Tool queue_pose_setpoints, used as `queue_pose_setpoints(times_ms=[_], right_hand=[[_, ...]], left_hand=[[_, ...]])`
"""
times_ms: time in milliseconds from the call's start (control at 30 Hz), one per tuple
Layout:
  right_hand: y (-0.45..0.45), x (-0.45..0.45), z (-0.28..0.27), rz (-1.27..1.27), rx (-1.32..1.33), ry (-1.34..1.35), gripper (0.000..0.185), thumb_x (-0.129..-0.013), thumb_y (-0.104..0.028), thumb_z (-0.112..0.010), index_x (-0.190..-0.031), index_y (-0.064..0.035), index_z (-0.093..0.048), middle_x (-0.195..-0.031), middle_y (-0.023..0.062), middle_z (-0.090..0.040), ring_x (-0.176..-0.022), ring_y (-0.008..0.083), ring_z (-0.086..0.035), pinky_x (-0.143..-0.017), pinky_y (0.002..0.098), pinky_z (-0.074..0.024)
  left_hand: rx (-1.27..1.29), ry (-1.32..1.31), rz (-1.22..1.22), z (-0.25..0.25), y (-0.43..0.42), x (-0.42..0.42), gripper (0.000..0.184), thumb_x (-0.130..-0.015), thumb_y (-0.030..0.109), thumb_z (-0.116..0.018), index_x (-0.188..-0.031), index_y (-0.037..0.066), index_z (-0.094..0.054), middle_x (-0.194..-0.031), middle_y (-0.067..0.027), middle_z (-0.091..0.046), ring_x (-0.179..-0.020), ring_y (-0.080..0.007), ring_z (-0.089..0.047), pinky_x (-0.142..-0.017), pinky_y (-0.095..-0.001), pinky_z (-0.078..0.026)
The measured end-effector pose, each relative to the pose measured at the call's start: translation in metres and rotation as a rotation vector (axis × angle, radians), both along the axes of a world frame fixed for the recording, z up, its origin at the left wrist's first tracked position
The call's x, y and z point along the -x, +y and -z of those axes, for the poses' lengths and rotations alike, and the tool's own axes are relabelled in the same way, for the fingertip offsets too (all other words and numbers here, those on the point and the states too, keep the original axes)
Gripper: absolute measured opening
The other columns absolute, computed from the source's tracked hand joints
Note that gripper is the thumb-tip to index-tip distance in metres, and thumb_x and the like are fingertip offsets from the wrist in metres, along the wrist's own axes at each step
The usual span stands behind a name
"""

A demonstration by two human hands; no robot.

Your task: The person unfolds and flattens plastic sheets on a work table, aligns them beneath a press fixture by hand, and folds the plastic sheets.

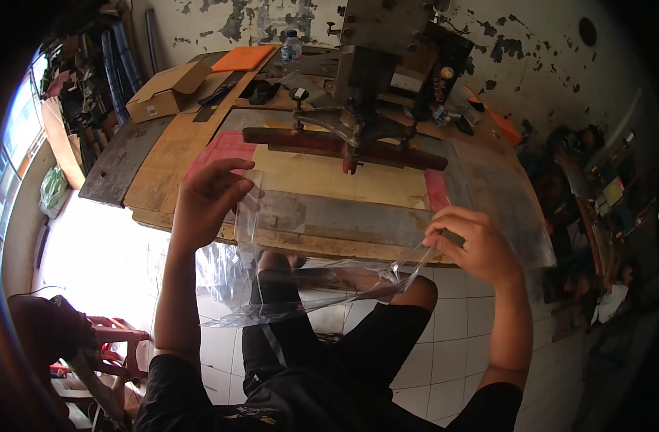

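Note:
A clear plastic sheet hangs between my two hands above my lap, its lower part sagging and creased. My left hand pinches its upper left corner between thumb and fingers, near the table's front edge. Lower down on the right, my right hand grips the other end with thumb and fingertips. Beyond the sheet lies a yellow panel with pink patches at both ends, on the work table. Over that panel stands a press machine with a long dark red bar.
On the wooden table are an open cardboard box, an orange folder and a water bottle. A red stool stands at lower left, next to another person. Cluttered shelving fills the right side.

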State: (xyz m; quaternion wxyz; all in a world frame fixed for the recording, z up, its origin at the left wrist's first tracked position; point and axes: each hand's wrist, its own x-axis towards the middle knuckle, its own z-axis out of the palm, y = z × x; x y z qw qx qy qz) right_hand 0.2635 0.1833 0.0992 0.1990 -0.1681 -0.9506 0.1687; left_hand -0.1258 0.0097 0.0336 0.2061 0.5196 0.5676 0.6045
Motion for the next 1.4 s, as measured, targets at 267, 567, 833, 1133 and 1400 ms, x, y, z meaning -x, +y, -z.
queue_pose_setpoints(times_ms=[267, 567, 833, 1133, 1400], right_hand=[[0.005, 0.000, 0.002, 0.113, 0.181, 0.134, 0.010, -0.093, -0.008, -0.079, -0.096, 0.0018, -0.077, -0.087, 0.0087, -0.078, -0.082, 0.0146, -0.072, -0.076, 0.0298, -0.0546], [-0.004, 0.005, 0.000, 0.197, 0.497, 0.366, 0.009, -0.095, -0.005, -0.077, -0.099, 0.0027, -0.077, -0.087, 0.0078, -0.078, -0.083, 0.0121, -0.073, -0.080, 0.0270, -0.0558], [-0.005, 0.005, -0.002, 0.195, 0.607, 0.397, 0.009, -0.095, -0.003, -0.076, -0.098, 0.0053, -0.076, -0.087, 0.0101, -0.077, -0.084, 0.0135, -0.074, -0.081, 0.0277, -0.0576], [0.002, 0.007, -0.004, 0.247, 0.594, 0.353, 0.010, -0.094, -0.004, -0.077, -0.095, 0.0053, -0.073, -0.088, 0.0113, -0.078, -0.080, 0.0140, -0.076, -0.076, 0.0253, -0.0588], [0.002, 0.008, -0.007, 0.255, 0.607, 0.360, 0.009, -0.094, -0.001, -0.077, -0.097, 0.0049, -0.071, -0.087, 0.0115, -0.077, -0.079, 0.0149, -0.076, -0.075, 0.0255, -0.0601]], left_hand=[[-0.026, 0.002, -0.057, 0.003, -0.001, 0.000, 0.028, -0.098, 0.004, -0.072, -0.125, -0.002, -0.068, -0.092, -0.0090, -0.079, -0.078, -0.0099, -0.072, -0.065, -0.0237, -0.053], [-0.048, -0.014, -0.082, 0.011, -0.004, 0.002, 0.032, -0.098, 0.009, -0.076, -0.127, -0.001, -0.068, -0.092, -0.0065, -0.079, -0.078, -0.0062, -0.067, -0.065, -0.0233, -0.052], [-0.069, -0.066, -0.046, 0.014, -0.003, 0.004, 0.030, -0.098, 0.007, -0.076, -0.126, -0.001, -0.069, -0.092, -0.0057, -0.079, -0.078, -0.0051, -0.067, -0.065, -0.0227, -0.052], [-0.044, -0.028, -0.069, 0.013, -0.001, 0.002, 0.032, -0.098, 0.007, -0.076, -0.127, -0.001, -0.069, -0.093, -0.0063, -0.080, -0.078, -0.0053, -0.067, -0.065, -0.0232, -0.052], [-0.045, -0.044, -0.059, 0.011, 0.000, 0.000, 0.032, -0.097, 0.007, -0.076, -0.128, -0.001, -0.069, -0.091, -0.0053, -0.079, -0.076, -0.0057, -0.067, -0.066, -0.0225, -0.051]])
